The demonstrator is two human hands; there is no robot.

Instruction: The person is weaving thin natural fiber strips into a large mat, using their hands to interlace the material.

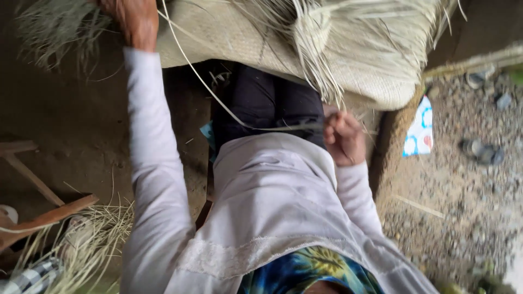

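Observation:
A pale woven mat (pixel 229 32) of dried leaf strips lies over my lap, with loose unwoven strands (pixel 321 60) hanging off its near edge. One long thin strip (pixel 201 81) runs from top left down to my right hand. My left hand (pixel 133 19) reaches far out at the top left, fingers closed near the strip's upper end; what it grips is cut off by the frame. My right hand (pixel 343 136) is a closed fist close to my body, pinching the strip's other end beside the hanging strands.
A bundle of dried leaf strands (pixel 87 245) lies at lower left beside a wooden frame (pixel 38 212). To the right, a blue-and-white wrapper (pixel 419 130) lies on gravel, with a worn sandal (pixel 482 151) farther out. Dirt floor (pixel 71 120) lies to the left.

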